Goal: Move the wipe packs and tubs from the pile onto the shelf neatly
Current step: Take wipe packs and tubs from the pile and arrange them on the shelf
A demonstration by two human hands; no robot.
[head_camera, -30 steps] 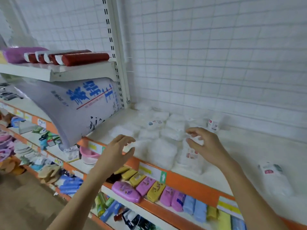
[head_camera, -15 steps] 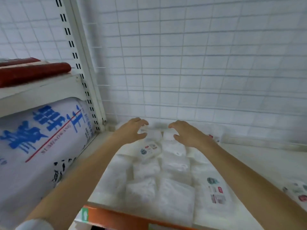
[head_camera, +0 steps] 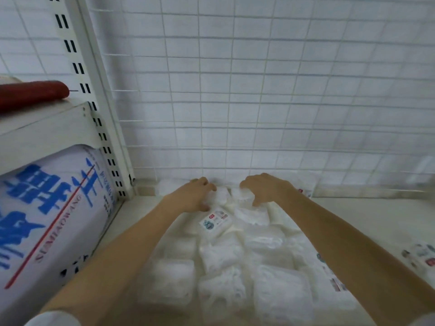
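Observation:
Several white wipe packs (head_camera: 226,262) lie in rows on the pale shelf (head_camera: 357,220), reaching back to the wire grid. One pack with a printed label (head_camera: 215,220) lies face up just in front of my hands. My left hand (head_camera: 194,196) is at the back of the rows, with its fingers and thumb curled round a white pack (head_camera: 219,196). Close beside it, my right hand (head_camera: 266,189) curls the same way over a neighbouring white pack (head_camera: 244,196). Both forearms stretch over the pile and hide parts of it.
A white wire grid (head_camera: 235,90) closes the back of the shelf. A big white sack with blue writing (head_camera: 47,208) stands at the left, past the slotted upright (head_camera: 94,109). A red roll (head_camera: 30,92) lies on the shelf above it. Another labelled pack (head_camera: 421,255) lies far right.
The view has closed in on the shelf's back corner. Both hands went from hovering with spread fingers to curling down onto packs at the back, and they now sit closer together.

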